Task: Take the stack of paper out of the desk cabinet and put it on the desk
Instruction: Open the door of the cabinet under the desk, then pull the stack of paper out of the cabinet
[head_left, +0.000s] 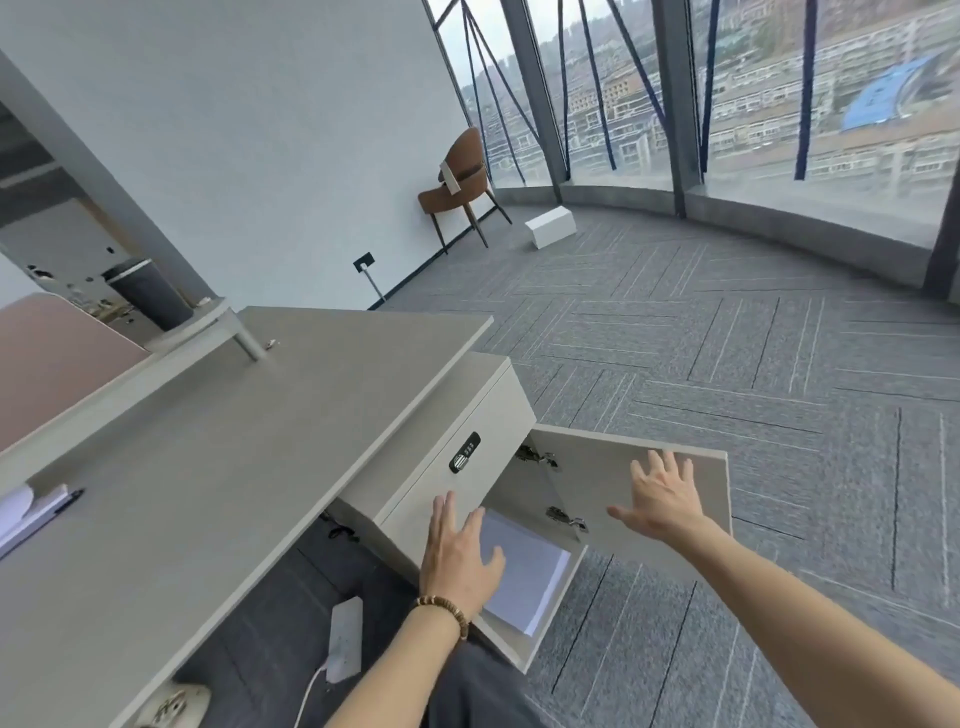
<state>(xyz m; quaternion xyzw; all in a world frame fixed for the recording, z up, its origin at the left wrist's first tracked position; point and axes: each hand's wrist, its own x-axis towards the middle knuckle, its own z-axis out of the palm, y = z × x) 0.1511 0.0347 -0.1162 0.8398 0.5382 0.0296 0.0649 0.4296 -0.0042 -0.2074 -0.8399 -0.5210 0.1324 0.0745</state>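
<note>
- Left hand (457, 564): bare, with a brown wooden bead bracelet (445, 612) around the wrist.
- Right hand (665, 496): bare, nothing worn, forearm unsleeved.
- Dark grey trousers (483, 691) at 6 o'clock.

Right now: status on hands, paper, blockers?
Left hand open, reaching at cabinet mouth. Right hand open against cabinet door, door swung wide. Stack of paper inside, untouched. Nothing blocking.

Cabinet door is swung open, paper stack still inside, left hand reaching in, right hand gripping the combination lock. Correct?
Not quite. The right hand is spread open at the cabinet door, not gripping the combination lock, as the head view shows. The rest holds: the paper stack is inside and the left hand reaches in.
</note>
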